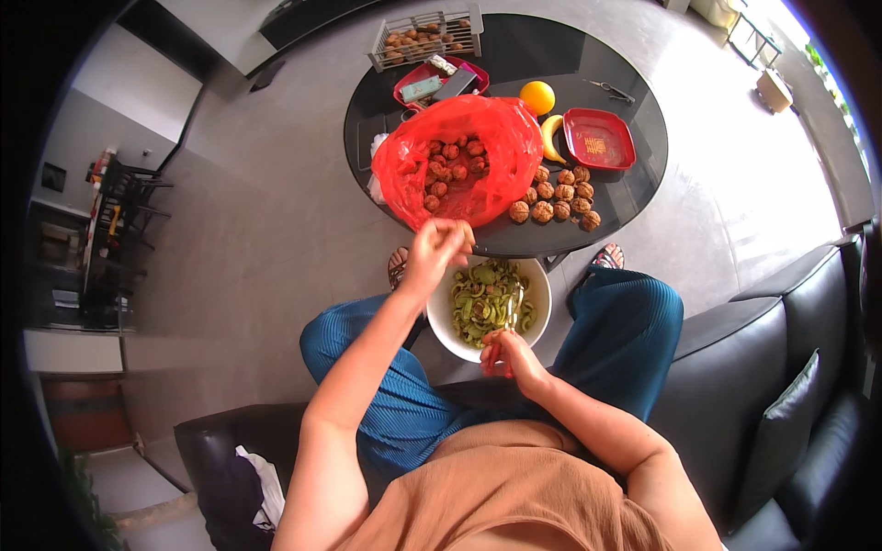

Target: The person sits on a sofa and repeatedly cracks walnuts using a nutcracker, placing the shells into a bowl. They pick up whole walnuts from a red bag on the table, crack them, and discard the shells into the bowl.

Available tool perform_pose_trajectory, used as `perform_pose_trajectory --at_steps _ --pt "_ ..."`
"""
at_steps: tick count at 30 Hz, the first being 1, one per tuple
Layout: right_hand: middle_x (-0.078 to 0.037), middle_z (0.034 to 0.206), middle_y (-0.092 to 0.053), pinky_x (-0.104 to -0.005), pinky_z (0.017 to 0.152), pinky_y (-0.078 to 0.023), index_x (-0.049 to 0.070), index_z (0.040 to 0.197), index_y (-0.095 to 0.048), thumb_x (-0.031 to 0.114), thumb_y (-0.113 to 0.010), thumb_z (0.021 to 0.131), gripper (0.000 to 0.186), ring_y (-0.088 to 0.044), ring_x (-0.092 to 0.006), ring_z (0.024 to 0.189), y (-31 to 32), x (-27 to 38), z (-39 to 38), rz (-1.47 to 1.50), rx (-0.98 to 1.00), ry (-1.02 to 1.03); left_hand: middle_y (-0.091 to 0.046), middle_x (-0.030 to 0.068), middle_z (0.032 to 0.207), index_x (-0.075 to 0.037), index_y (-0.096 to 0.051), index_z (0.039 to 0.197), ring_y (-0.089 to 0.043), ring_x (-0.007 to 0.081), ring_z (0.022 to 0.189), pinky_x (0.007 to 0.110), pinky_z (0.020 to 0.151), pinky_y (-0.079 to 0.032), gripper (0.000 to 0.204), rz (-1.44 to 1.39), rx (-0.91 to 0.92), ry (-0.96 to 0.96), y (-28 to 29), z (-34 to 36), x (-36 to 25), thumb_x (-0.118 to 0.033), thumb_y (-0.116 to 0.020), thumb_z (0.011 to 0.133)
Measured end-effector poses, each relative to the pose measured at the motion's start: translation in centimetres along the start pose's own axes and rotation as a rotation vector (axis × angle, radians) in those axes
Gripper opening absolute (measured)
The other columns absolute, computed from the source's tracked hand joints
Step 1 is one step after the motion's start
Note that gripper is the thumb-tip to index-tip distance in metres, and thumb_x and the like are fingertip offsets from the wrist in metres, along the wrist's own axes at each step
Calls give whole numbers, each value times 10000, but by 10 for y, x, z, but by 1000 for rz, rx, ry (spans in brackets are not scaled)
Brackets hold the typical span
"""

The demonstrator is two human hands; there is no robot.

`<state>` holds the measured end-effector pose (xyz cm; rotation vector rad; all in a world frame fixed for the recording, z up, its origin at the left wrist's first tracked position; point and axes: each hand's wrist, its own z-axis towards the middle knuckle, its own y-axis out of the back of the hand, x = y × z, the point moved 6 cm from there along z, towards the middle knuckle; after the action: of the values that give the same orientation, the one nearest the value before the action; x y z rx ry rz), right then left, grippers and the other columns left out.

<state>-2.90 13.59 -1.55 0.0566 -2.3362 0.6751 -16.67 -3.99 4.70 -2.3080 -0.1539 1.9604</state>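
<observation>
My left hand is over the near edge of a red plastic bag, its fingers curled together; anything inside them is hidden. Brown walnuts lie within the bag's open mouth. My right hand grips a slim silvery metal tool that points away over a white bowl; its exact kind is unclear. Curly green husk pieces, with some brownish bits, fill the bowl between my knees. Several walnuts form a loose group to the right of the bag.
On the black oval table are a banana, an orange, a red square tray and scissors. At the back stand a rack of walnuts and a red tray with small items. A black sofa surrounds me.
</observation>
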Motion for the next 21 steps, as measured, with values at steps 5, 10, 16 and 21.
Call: perform_pose_trajectory --at_steps 5,10,16,21 --pt "-76 709 -613 -246 395 -392 32 973 -539 323 -441 910 313 -560 -138 569 -12 -4 5 -221 84 55 -693 47 1044 -53 -648 1128 -655 116 913 251 792 -544 221 -341 -22 432 -4 -101 38 -147 -638 929" --pt "-66 800 -603 -246 424 -421 58 1083 -485 304 -465 884 317 -536 -129 643 -19 -12 8 -381 141 17 -687 88 1024 -2 -615 1141 -668 139 867 267 816 -560 249 -548 -96 436 -6 -124 68 -96 -648 913" --pt "-50 782 -578 -257 446 -439 76 1061 -502 330 -480 884 310 -537 -127 655 -9 -16 12 -530 101 35 -668 82 994 -24 -550 1096 -664 147 827 279 792 -557 278 -363 -113 384 -9 -117 75 -112 -700 879" --pt "-18 690 -553 -274 432 -410 89 1005 -545 341 -491 878 287 -520 -123 583 -10 -12 8 -602 111 -16 -671 77 973 -25 -550 1081 -661 138 824 267 761 -559 276 -262 -111 335 -9 -111 82 -115 -708 873"
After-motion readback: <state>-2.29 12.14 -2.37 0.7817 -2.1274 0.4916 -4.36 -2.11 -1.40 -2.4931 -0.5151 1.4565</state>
